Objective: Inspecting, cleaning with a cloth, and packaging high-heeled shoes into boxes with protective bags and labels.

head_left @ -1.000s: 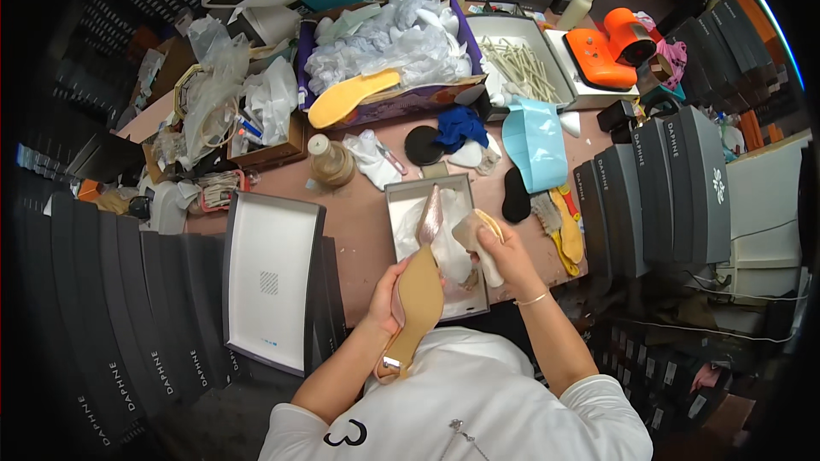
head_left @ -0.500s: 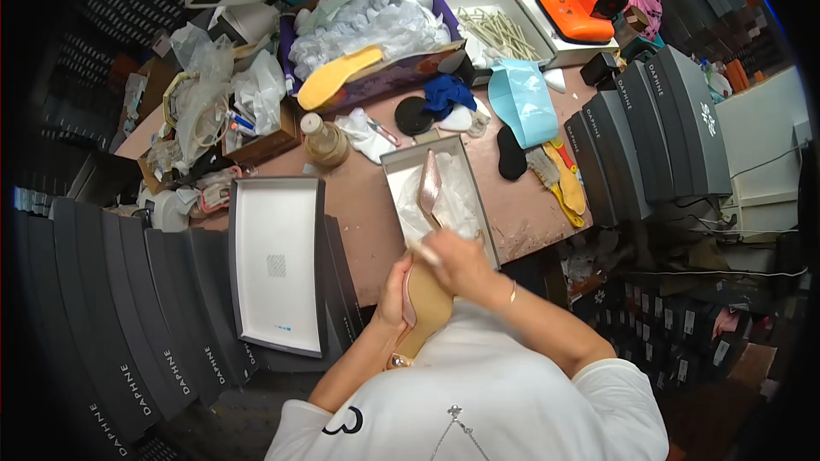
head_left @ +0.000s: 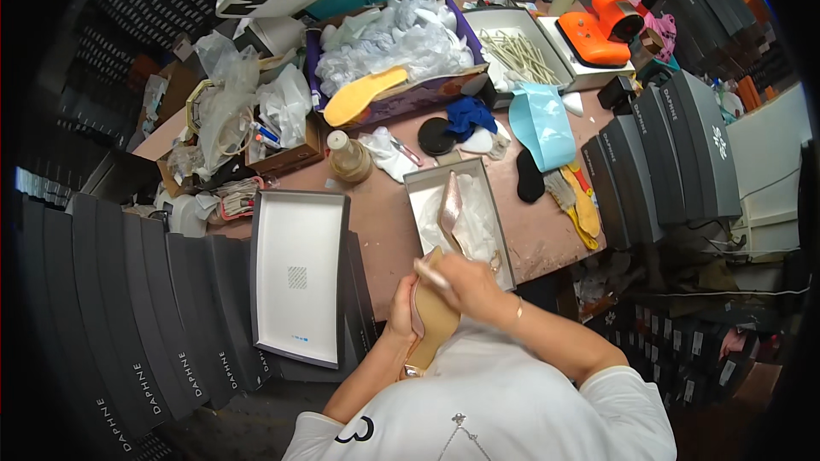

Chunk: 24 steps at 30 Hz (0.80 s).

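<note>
My left hand (head_left: 400, 312) is closed around the side of a high-heeled shoe (head_left: 437, 320), its tan sole turned up and its toe pointing away from me. A gold-coloured heel end lies close to my shirt. Against the front part of the sole, my right hand (head_left: 470, 286) presses a small pale block (head_left: 433, 277), whose exact kind I cannot make out. Just beyond my hands, a matching pink metallic shoe (head_left: 448, 205) lies on white tissue paper (head_left: 476, 205) in an open shoebox (head_left: 504, 263).
Left of the shoebox lies a grey lid (head_left: 299, 290), white inside. Stacked dark shoeboxes (head_left: 675, 149) stand at both sides. Farther back are a glass jar (head_left: 348, 158), a purple box (head_left: 470, 21) of crumpled plastic, a brush (head_left: 559, 188) and an orange device (head_left: 598, 30).
The whole view has shifted, so the table appears lower and farther right. My right hand has moved slightly down the sole with the pale block, and the shoe's toe tip now shows.
</note>
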Motion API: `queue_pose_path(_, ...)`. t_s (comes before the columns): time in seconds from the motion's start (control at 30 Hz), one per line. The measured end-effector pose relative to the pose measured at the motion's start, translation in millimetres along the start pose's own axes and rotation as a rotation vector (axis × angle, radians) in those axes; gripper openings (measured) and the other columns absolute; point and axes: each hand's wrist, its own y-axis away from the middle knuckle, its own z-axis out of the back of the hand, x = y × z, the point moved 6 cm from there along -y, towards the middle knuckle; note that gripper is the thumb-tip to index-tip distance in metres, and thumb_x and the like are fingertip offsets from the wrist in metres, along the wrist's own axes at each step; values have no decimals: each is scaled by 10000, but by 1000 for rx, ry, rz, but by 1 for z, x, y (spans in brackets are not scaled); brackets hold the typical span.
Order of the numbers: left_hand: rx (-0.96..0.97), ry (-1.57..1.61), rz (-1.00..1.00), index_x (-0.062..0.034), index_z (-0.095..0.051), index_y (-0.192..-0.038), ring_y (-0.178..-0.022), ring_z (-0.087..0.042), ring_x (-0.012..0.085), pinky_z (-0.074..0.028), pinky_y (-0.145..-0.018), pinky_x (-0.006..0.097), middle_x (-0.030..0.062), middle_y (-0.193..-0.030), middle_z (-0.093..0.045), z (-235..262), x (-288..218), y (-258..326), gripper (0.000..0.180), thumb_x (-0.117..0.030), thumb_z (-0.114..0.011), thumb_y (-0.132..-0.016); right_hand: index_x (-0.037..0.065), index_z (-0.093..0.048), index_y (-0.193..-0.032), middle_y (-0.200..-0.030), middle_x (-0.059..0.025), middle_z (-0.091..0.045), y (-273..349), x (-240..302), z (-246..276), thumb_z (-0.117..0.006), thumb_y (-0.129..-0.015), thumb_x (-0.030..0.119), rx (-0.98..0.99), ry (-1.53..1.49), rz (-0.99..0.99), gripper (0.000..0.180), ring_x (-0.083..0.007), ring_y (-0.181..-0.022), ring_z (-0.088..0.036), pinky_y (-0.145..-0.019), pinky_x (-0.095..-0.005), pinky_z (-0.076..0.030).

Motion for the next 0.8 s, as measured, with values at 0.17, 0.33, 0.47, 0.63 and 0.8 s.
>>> queue_pose_path(0.17, -59, -161, 92, -69, -361, -1403, -1079, -572, 234, -445, -959, 361, 149, -1209, -558, -1, -7, 2, 527, -329, -299, -948, 86, -617, -858, -816, -91, -582, -3, -30, -8, -700, -739, 127, 67, 64, -54, 151, -272, -713, -624, -587, -351, -503)
queue_pose_path(0.33, -12, -44, -88, -78, -384, -1383, -972, -608, 283, -520, -802, 361, 149, -1108, -580, -1, -25, 4, 512, -338, -312, -947, 67, -608, -885, -826, -118, -575, 4, 4, -17, -665, -786, 115, 73, -79, 184, 124, -267, -697, -605, -573, -351, -488)
queue_pose_path(0.47, 57, 52, -103, -102, -380, -1375, -974, -615, 297, -536, -769, 373, 171, -1112, -573, -10, -31, 10, 505, -355, -317, -943, 30, -580, -1014, -934, -55, -597, -36, -110, -42, -647, -855, 124, 168, -711, -612, 195, -176, -750, -616, -690, -295, -523)
queue_pose_path(0.63, 79, 59, -162, -106, -317, -1424, -970, -616, 280, -536, -768, 363, 166, -1136, -562, -8, -44, 12, 566, -387, -352, -934, 18, -449, -1176, -963, -71, -559, -39, -105, -61, -596, -884, 150, 157, -1309, -907, 353, -155, -778, -597, -712, -306, -544)
queue_pose_path(0.8, 11, 151, -138, -76, -377, -1369, -1009, -605, 306, -547, -760, 398, 192, -1151, -566, 4, -47, 8, 529, -385, -335, -941, -7, -525, -1111, -1009, -103, -565, -99, -112, -59, -594, -871, 145, 213, -1168, -747, 293, -151, -811, -602, -688, -278, -521)
